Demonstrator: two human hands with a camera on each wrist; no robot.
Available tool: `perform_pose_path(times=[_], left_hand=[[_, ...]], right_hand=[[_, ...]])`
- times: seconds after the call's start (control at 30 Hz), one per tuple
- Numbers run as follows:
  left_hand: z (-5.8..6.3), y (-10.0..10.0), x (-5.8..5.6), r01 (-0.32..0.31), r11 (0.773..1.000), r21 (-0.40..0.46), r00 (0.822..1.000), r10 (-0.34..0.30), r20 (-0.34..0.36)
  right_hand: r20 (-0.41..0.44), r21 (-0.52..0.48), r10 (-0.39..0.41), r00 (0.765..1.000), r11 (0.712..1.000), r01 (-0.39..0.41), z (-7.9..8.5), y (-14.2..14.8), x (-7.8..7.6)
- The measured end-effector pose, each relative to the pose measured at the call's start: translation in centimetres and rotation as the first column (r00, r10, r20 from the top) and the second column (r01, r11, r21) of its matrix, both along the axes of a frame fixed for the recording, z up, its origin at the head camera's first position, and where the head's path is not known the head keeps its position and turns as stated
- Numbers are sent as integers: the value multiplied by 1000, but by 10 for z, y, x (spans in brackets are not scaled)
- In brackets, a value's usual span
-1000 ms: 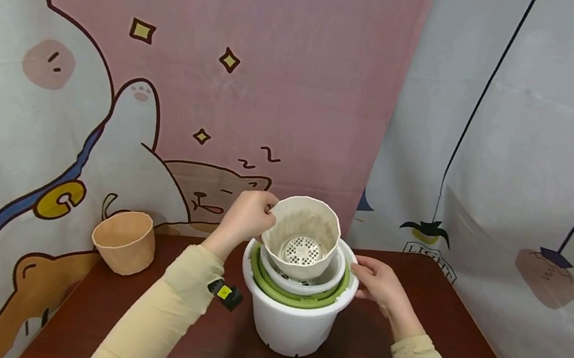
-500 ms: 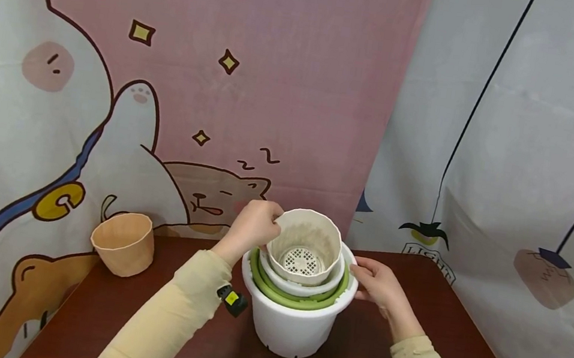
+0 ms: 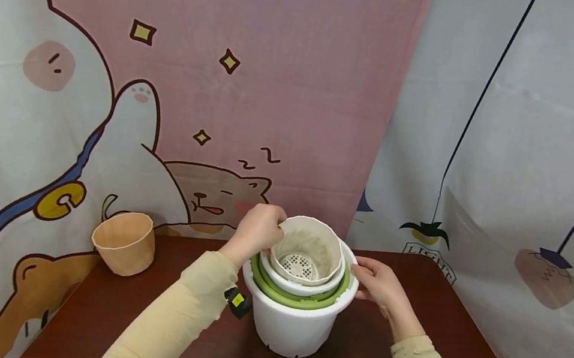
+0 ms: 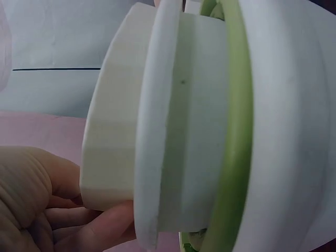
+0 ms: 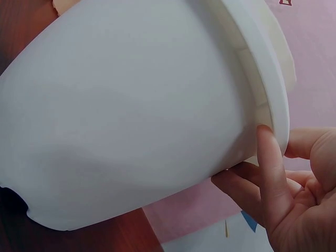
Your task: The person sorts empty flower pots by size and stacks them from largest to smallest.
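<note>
A cream flower pot [image 3: 311, 240] with a pierced bottom sits partly inside a smaller white pot [image 3: 301, 288]. My left hand [image 3: 260, 230] pinches the cream pot's rim on its left side; in the left wrist view the thumb and fingers lie about that edge. Around the smaller white pot are a green pot [image 3: 298, 303] and then a large white pot [image 3: 291, 331], all nested. My right hand [image 3: 377, 285] grips the large pot's rim on the right. In the right wrist view its fingers [image 5: 270, 163] curl under the rim.
A peach-coloured pot [image 3: 127, 255] stands upright at the back left of the dark red table [image 3: 211, 338]. Behind the table hangs a pink and white cartoon curtain [image 3: 299, 84]. A pale grey curtain [image 3: 538, 176] closes off the right side.
My left hand has lowered the cream pot and shifted it slightly right, down into the smaller white pot. The right hand keeps its grip in place on the large pot's rim.
</note>
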State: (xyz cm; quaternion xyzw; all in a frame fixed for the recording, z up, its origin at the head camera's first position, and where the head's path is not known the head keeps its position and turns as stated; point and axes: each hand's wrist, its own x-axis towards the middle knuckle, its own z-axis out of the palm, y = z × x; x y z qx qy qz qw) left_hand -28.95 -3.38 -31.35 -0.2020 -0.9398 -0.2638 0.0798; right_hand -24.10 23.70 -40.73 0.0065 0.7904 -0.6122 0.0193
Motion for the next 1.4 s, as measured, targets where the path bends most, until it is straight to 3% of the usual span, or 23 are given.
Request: perform_pose_path(times=[0.2, 0.4, 0.57, 0.97, 1.4], left_hand=[[-1, 1, 0, -2, 1000, -29, 1000, 2, 3], [1, -5, 1, -2, 996, 89, 994, -8, 105], [3, -12, 2, -7, 988, 154, 993, -11, 117], [-1, -22, 11, 8, 996, 83, 1000, -8, 2], [-14, -46, 22, 38, 977, 211, 999, -29, -44]], right_hand=[[-1, 14, -3, 1000, 1000, 3, 0, -1, 0], [1, 15, -2, 1000, 1000, 2, 1, -1, 1], [3, 24, -8, 1000, 1000, 8, 1, 0, 0], [9, 12, 0, 1000, 1000, 0, 0, 0, -1], [6, 3, 5, 1000, 1000, -5, 1, 0, -1]])
